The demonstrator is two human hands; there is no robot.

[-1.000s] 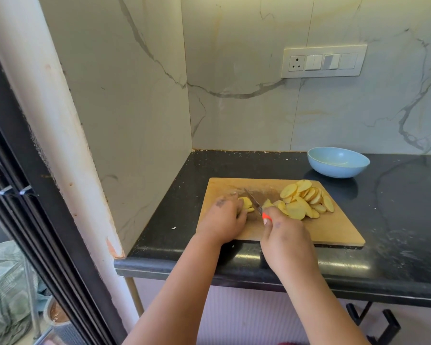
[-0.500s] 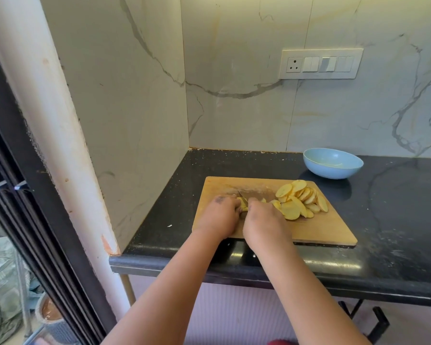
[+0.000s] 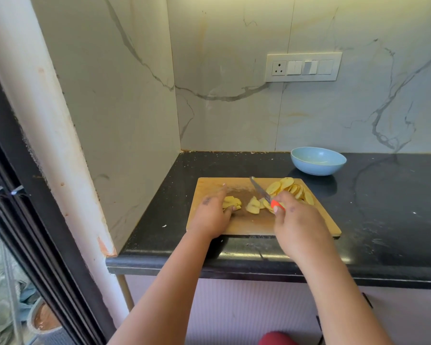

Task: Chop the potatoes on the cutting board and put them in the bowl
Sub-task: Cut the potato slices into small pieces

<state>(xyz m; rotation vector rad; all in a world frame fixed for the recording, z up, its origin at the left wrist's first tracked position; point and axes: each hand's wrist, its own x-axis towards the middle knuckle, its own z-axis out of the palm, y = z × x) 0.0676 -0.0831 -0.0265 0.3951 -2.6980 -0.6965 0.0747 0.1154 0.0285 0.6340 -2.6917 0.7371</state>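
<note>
A wooden cutting board (image 3: 249,226) lies on the black counter. My left hand (image 3: 213,215) presses down on a small stack of potato pieces (image 3: 232,202) at the board's left. My right hand (image 3: 296,220) grips an orange-handled knife (image 3: 260,191), its blade raised and pointing up-left over the board. A loose cut potato piece (image 3: 253,208) lies between my hands. A heap of round potato slices (image 3: 290,189) sits at the board's far right, partly behind my right hand. The light blue bowl (image 3: 318,161) stands behind the board to the right and looks empty.
The black counter (image 3: 383,207) ends at marble walls behind and on the left. A switch panel (image 3: 303,67) is on the back wall. A white pillar (image 3: 47,135) and a dark door frame stand left of the counter.
My right hand has drawn back to the right and lifted the knife off the potato. A cut piece now lies apart from the stack under my left hand.
</note>
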